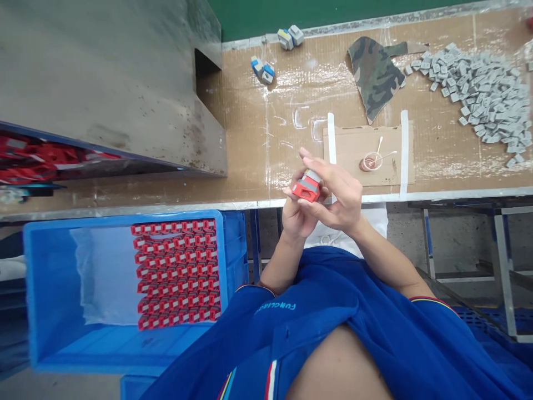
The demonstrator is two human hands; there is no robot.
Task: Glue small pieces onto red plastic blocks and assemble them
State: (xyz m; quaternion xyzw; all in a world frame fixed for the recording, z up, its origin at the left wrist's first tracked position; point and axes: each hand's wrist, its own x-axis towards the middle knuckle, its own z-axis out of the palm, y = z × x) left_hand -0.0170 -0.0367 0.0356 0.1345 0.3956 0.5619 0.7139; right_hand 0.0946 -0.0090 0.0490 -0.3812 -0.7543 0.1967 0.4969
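Note:
A small red and grey piece is held between both hands, just over the front edge of the cardboard-covered table. My left hand is wrapped round its left side and underside. From the right, my right hand closes on the same piece, its fingers over the top and its thumb below. A grey part with a bit of yellow shows at the top of the piece, partly covered by the fingers. To the right, a small clear cup with cotton swabs stands on a taped cardboard sheet.
Grey pieces lie heaped at the right beside a camouflage cloth. Blue, grey and yellow pieces sit at the back. A metal chute stands left. A blue crate below holds rows of red pieces.

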